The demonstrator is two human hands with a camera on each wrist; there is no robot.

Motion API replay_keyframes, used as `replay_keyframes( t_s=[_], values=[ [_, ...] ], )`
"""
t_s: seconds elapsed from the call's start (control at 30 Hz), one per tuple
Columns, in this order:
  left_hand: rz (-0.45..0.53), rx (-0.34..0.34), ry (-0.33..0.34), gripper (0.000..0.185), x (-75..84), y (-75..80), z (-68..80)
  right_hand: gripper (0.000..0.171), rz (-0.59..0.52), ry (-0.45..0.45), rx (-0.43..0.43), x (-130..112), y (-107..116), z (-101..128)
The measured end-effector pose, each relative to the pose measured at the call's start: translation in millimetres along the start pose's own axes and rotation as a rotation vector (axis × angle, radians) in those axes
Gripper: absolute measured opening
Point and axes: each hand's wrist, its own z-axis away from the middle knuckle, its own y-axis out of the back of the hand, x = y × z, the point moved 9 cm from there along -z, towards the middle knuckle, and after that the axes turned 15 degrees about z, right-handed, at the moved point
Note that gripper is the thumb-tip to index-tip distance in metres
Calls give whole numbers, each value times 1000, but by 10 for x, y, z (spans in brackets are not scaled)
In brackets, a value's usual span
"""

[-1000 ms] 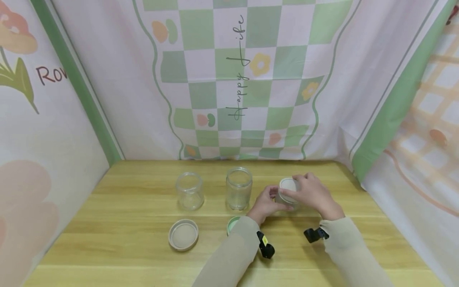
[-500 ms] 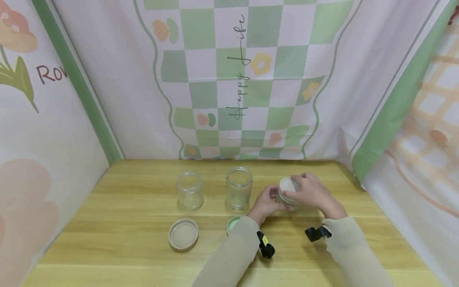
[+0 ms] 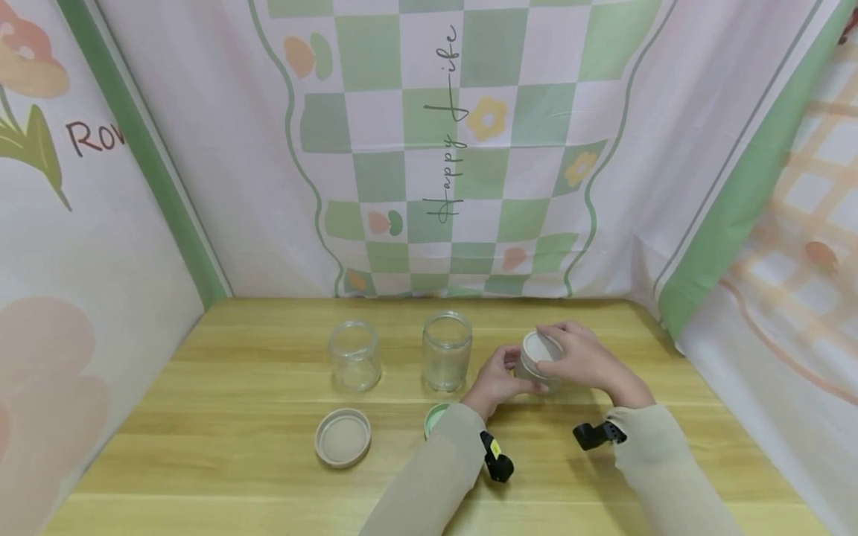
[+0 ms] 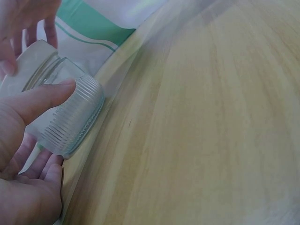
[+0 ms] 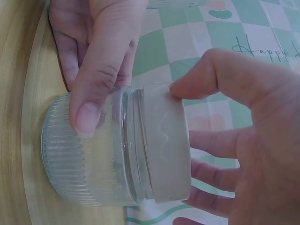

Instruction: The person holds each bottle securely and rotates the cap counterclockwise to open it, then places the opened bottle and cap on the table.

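Standing toward the right rear of the desk (image 3: 234, 461), nearer the back edge than the front one: a small ribbed glass jar (image 5: 89, 161) with a pale lid (image 5: 166, 140) sitting on its neck. Clamping the jar's ribbed wall with the left hand (image 3: 494, 380), thumb (image 5: 101, 70) curled over one side and fingers behind the other. Wrapping the lid's rim with the right hand (image 3: 582, 359), thumb and fingers curled round it from above; both grips closed on their parts, neither slack.

Judging the jar as rigid, light while holding nothing, and breakable if dropped or knocked against the desk. Counting on the fine ribbing low on the wall for friction; expecting the smooth shoulder and neck to be slippery. Best taking hold low on the ribbed band, and around the lid's side wall rather than its flat top. Judging the lid as light and stiff, likely threaded, so needing square seating.

Standing left of the hands, well apart from them: two open jars (image 3: 446, 351) (image 3: 354, 356); lying nearer the front edge, a beige lid (image 3: 342, 438) and a green lid (image 3: 434, 418), half hidden by a sleeve.
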Motion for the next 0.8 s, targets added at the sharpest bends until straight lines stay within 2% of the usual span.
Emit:
replay_keyframes(
  t_s=[0.33,0.8],
  values=[
    [7,-2,3,68,-5,7,2,73,-42,12,21,-7,4,15],
    [6,-13,5,66,2,6,6,82,-22,-70,-6,28,-36,-1]
  ],
)
